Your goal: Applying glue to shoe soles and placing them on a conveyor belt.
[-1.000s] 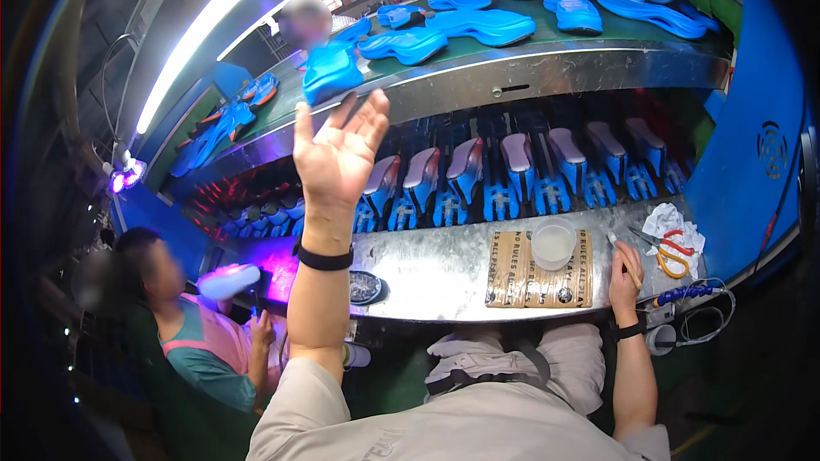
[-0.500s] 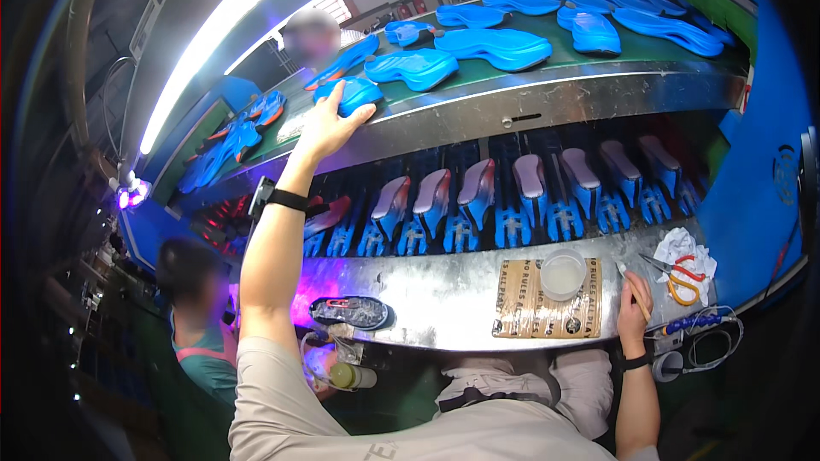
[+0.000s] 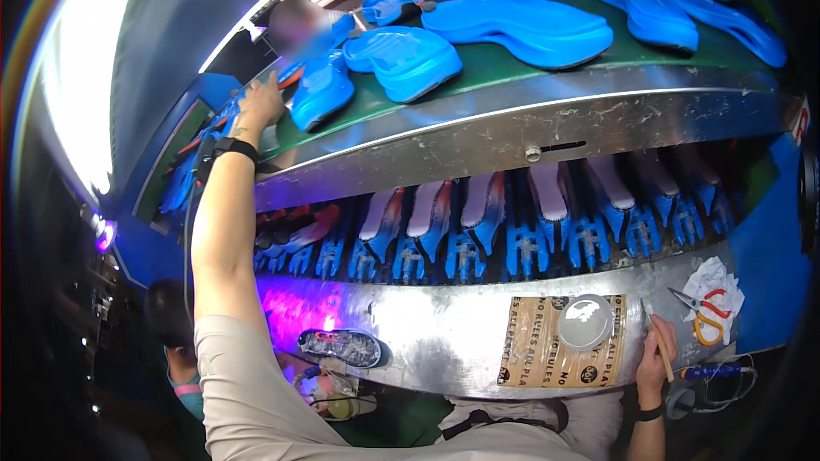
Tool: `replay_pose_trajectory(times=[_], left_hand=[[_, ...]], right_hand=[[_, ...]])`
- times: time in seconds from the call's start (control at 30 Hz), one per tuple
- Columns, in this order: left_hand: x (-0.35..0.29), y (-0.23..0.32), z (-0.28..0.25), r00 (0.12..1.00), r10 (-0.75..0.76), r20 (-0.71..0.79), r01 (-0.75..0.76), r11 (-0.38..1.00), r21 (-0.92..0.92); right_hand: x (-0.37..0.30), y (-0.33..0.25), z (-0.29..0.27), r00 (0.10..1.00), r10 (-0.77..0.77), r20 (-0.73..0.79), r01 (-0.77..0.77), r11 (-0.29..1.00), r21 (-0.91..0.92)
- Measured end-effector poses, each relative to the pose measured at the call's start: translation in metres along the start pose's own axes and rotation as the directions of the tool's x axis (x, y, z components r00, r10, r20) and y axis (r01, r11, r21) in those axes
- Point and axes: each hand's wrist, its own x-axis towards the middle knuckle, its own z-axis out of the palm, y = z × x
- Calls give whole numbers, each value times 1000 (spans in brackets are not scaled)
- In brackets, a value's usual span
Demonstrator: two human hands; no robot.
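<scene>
My left hand (image 3: 260,107) reaches over the left part of the upper green belt. Its fingers stretch forward, partly hidden, beside a blue shoe sole (image 3: 321,92) that stands apart from it. An orange-edged piece (image 3: 291,77) lies just past the fingertips. My right hand (image 3: 656,350) is closed around the wooden handle of a thin brush (image 3: 663,343), low over the metal bench at the right. To its left a translucent round cup (image 3: 584,322) of pale liquid rests on a taped cardboard sheet (image 3: 531,358).
Several blue soles (image 3: 521,30) cover the upper belt. Below its metal edge (image 3: 478,128), upturned shoes (image 3: 431,209) stand on blue holders. On the bench (image 3: 427,316) lie a dark sole (image 3: 342,347), crumpled white paper (image 3: 717,277) and red-and-orange-handled scissors (image 3: 707,312). A co-worker (image 3: 175,333) is at lower left.
My left hand has come off the blue sole and moved left along the belt; that sole now lies uncovered. The view has shifted closer to the belt. My right hand still grips the brush.
</scene>
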Motion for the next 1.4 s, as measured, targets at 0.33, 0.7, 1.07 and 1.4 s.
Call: replay_pose_trajectory(times=[0.33,0.7,1.07,1.4], left_hand=[[15,-18,9,955,285,-82,-291,954,-68],[-141,-28,-62,779,449,-438,-562,810,-169],[-232,-69,-33,992,121,41,47,-46,-998],[-449,91,66,930,304,204,352,-585,-731]], right_hand=[[1,-5,-6,999,23,27,-23,1000,-17],[-8,-1,-10,988,-148,-50,150,988,38],[-4,12,-2,995,100,-24,-90,962,259],[14,-105,-1,959,-144,246,77,961,265]])
